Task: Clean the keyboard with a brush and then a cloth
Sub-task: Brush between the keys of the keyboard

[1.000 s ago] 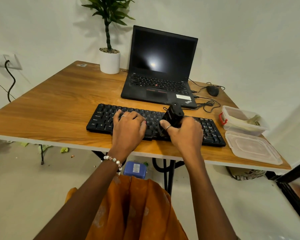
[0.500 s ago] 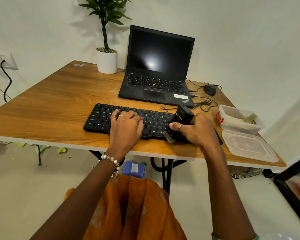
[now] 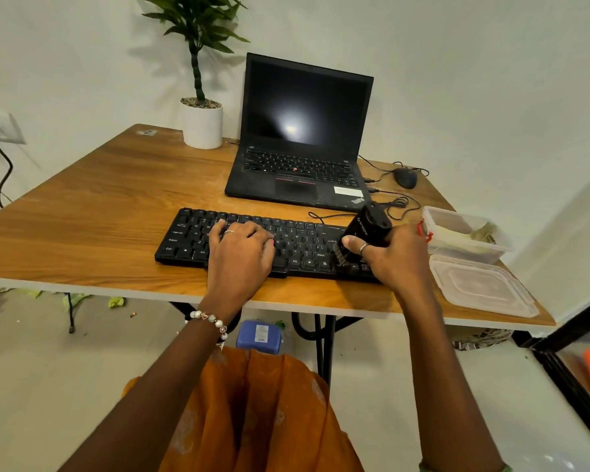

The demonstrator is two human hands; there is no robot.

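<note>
Gripping one black brush (image 3: 365,233) on the flat black keyboard's (image 3: 252,243) right end, the right hand (image 3: 395,257) curls tight; the left hand (image 3: 241,248) rests flat, fingers relaxed, on its middle.

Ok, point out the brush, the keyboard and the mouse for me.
brush (image 3: 367,229), head view, on its black handle body.
keyboard (image 3: 188,233), head view, on the bare keys at its left end.
mouse (image 3: 405,177), head view, on its black top shell.

Bright, soft shadows (screen glare), edges warped
</note>
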